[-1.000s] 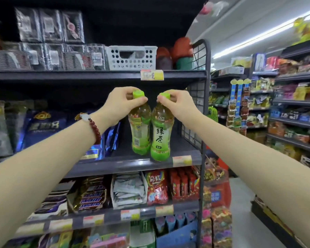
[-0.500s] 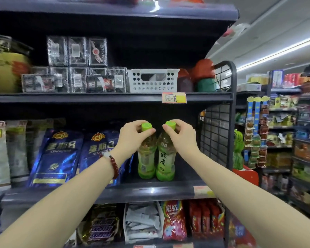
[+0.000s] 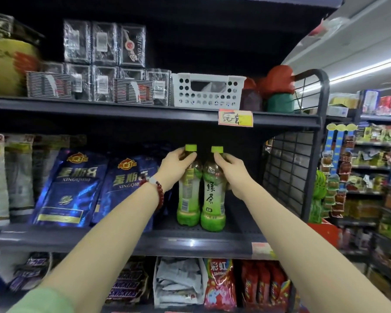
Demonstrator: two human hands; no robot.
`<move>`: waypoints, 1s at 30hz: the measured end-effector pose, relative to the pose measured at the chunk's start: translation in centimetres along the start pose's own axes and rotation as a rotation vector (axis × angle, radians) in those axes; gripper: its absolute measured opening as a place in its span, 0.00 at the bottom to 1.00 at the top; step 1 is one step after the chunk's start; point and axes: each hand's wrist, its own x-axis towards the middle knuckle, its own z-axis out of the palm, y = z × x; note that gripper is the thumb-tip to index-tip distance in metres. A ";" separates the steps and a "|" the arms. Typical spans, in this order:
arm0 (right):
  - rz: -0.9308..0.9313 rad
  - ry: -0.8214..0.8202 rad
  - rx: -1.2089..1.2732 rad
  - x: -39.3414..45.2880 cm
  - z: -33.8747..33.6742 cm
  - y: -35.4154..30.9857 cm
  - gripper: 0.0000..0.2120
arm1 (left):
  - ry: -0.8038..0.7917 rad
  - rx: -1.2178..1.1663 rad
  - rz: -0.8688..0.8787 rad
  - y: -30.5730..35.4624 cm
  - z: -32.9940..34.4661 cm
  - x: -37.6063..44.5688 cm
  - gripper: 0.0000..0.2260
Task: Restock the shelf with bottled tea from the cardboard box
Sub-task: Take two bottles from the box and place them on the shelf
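Observation:
Two green tea bottles stand upright side by side on the dark middle shelf (image 3: 235,241). My left hand (image 3: 175,167) grips the neck of the left bottle (image 3: 187,199), just under its green cap. My right hand (image 3: 230,168) grips the neck of the right bottle (image 3: 213,199), whose label with Chinese characters faces me. Both bottle bases rest on the shelf surface. The cardboard box is not in view.
Blue foil bags (image 3: 68,188) stand left of the bottles. A wire grille (image 3: 287,172) closes the shelf's right end. Above are wrapped boxes (image 3: 104,62) and a white perforated basket (image 3: 208,90). Snack packs (image 3: 220,283) fill the shelf below; an aisle runs to the right.
Both hands carried the bottles deeper onto the shelf and set them down; my fingers slid from the caps to the necks. The camera tilted up and moved closer.

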 end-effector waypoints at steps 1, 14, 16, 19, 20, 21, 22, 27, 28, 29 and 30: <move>-0.016 0.010 0.008 0.0 0.0 0.2 0.25 | -0.028 -0.022 -0.003 -0.2 0.1 -0.3 0.20; -0.092 0.086 -0.462 -6.2 0.6 7.6 0.25 | -0.070 0.145 -0.152 -6.2 1.5 -7.0 0.29; -0.081 0.077 -0.445 -5.6 0.7 7.8 0.24 | -0.055 0.154 -0.143 -6.5 1.6 -6.5 0.29; -0.042 0.052 -0.432 -4.6 0.9 7.9 0.25 | -0.023 0.133 -0.154 -7.0 1.7 -6.1 0.29; -0.020 0.035 -0.420 -4.1 1.0 8.0 0.25 | -0.010 0.129 -0.158 -7.2 1.7 -6.0 0.30; 0.002 0.018 -0.408 -3.7 1.1 8.0 0.25 | -0.002 0.132 -0.162 -7.4 1.7 -5.9 0.30; 0.019 0.003 -0.402 -3.4 1.1 7.9 0.24 | 0.000 0.137 -0.164 -7.5 1.7 -5.8 0.30; 0.060 -0.027 -0.372 -2.8 1.1 8.1 0.26 | -0.026 0.121 -0.227 -8.0 1.7 -5.6 0.28; 0.056 -0.027 -0.379 -2.9 1.1 8.2 0.26 | -0.034 0.117 -0.238 -8.0 1.7 -5.7 0.28; 0.051 -0.027 -0.391 -3.0 1.1 8.2 0.27 | -0.042 0.118 -0.245 -7.9 1.7 -5.8 0.28; 0.049 -0.031 -0.404 -3.1 1.1 8.2 0.28 | -0.049 0.130 -0.251 -7.9 1.7 -5.8 0.27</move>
